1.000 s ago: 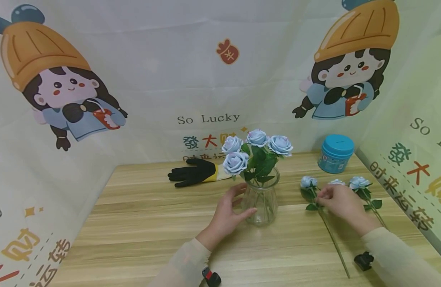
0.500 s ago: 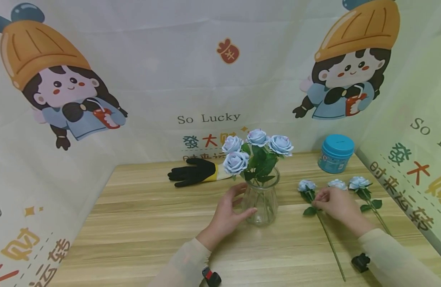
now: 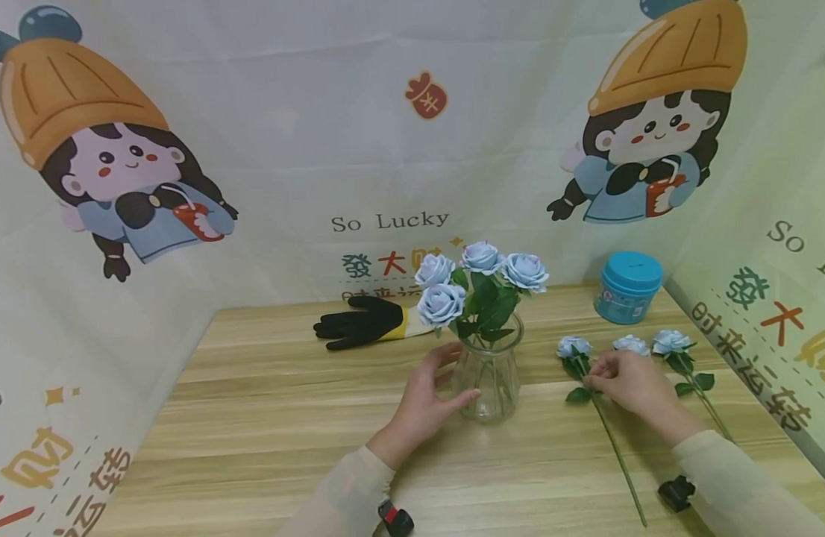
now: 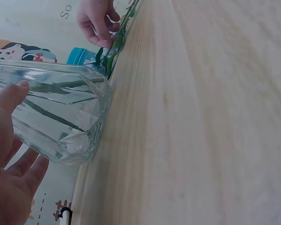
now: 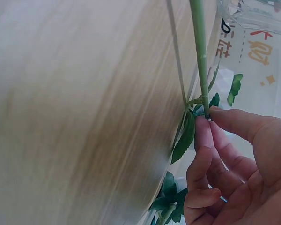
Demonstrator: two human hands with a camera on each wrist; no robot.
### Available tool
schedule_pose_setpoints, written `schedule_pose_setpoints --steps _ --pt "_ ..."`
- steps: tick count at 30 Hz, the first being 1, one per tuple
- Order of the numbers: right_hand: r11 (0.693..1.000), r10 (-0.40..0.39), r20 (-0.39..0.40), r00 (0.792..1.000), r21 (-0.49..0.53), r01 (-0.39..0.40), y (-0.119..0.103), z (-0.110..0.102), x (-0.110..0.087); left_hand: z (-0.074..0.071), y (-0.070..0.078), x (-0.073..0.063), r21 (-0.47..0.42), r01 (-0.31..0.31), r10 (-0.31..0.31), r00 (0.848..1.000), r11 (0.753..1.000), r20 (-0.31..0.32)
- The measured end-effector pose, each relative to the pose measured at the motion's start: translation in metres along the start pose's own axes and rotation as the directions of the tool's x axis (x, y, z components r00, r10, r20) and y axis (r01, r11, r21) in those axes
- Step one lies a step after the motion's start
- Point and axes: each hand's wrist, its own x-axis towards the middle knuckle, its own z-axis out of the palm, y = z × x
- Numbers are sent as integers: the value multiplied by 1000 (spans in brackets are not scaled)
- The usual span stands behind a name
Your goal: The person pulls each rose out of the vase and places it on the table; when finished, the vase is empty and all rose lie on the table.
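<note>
In the head view a clear glass vase (image 3: 488, 388) stands upright on the table, holding several pale blue artificial roses (image 3: 441, 304). My left hand (image 3: 419, 399) is curved round the vase's left side; its thumb (image 4: 15, 93) lies along the glass in the left wrist view. Over to the right, my right hand (image 3: 637, 380) pinches a single blue rose (image 3: 573, 347) just below its bloom. The right wrist view shows the green stem (image 5: 201, 56) between thumb and forefinger. This rose slants low over the wood, its stem end towards me.
Two more blue roses (image 3: 672, 342) lie right of my right hand, one partly hidden by it. A blue lidded tub (image 3: 629, 287) stands at the back right. Behind the vase lies a black and yellow work glove (image 3: 362, 322). Printed cloth walls (image 3: 305, 149) border the table.
The pinched rose has shifted slightly left and towards me with my right hand, mostly in the first half second. The left hand and the vase have stayed put.
</note>
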Motion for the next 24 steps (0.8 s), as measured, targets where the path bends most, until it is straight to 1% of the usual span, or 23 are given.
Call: schedule_pose_setpoints --steps 9,15,21,24 --pt "1000 5 -17 1000 -14 -5 -2 -3 -2 0 0 0 -1 2 -2 1000 1000 3" --pt "1000 -1 -26 1000 1 1 -11 -7 -4 0 0 0 -11 9 -9 1000 1000 7" --pt "998 -70 -97 993 -7 70 -29 -8 -9 0 -1 0 -4 5 -5 1000 1000 6" --pt "995 -92 -123 988 11 94 -40 -7 -12 0 -2 1 0 3 -3 1000 1000 4"
